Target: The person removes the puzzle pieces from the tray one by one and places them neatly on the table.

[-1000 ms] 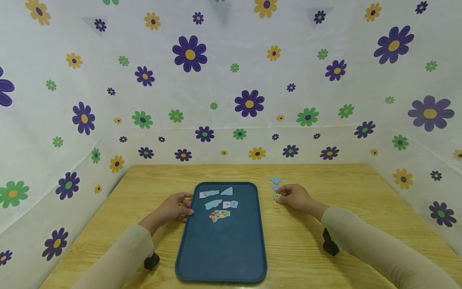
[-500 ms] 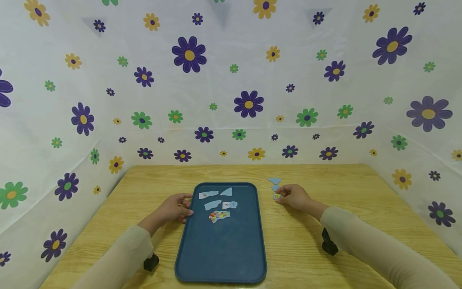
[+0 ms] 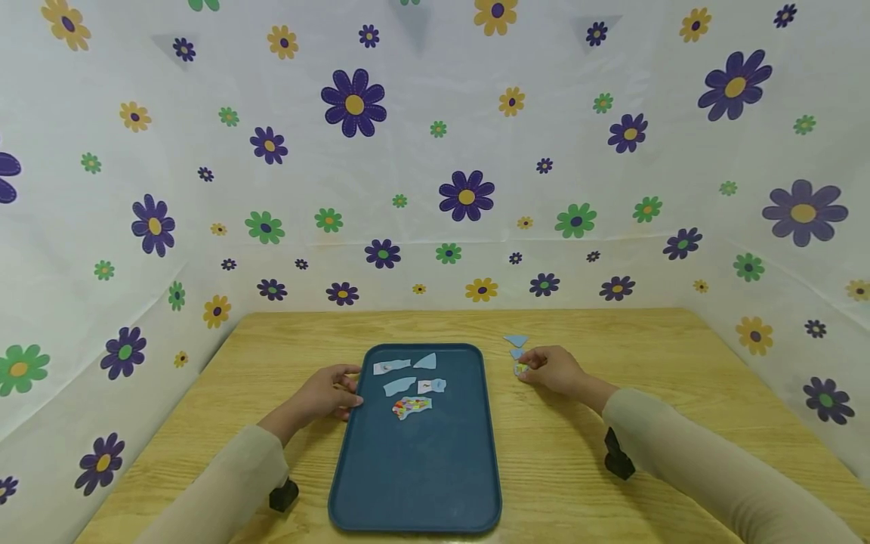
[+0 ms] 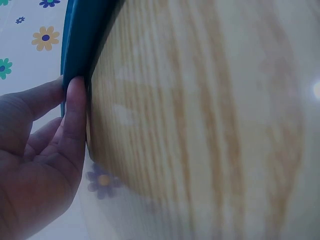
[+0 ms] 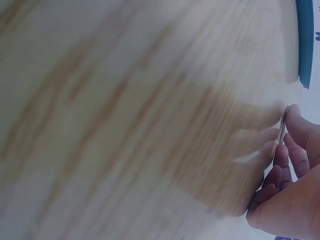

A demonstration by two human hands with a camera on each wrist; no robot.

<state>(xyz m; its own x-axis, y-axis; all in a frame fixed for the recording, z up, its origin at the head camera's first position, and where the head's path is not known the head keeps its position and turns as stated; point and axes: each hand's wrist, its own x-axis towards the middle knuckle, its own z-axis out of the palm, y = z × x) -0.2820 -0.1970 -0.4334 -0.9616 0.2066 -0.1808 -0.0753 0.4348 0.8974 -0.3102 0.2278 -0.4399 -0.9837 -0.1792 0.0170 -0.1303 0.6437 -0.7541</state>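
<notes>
My left hand is at the left edge of a dark blue tray; in the left wrist view the thumb and a finger pinch the tray's rim. Several torn picture pieces lie on the tray, among them a colourful piece and a pale blue piece. Right of the tray, my right hand pinches a small torn piece with yellow on it, close to the table top. In the right wrist view this piece shows only as a thin edge between thumb and finger.
Two light blue scraps lie on the wooden table just beyond the right hand: a triangular scrap and a smaller scrap. White sheeting with printed flowers stands at the back and both sides.
The view has shifted very slightly. Both hands, the tray and the torn pieces keep their places.
</notes>
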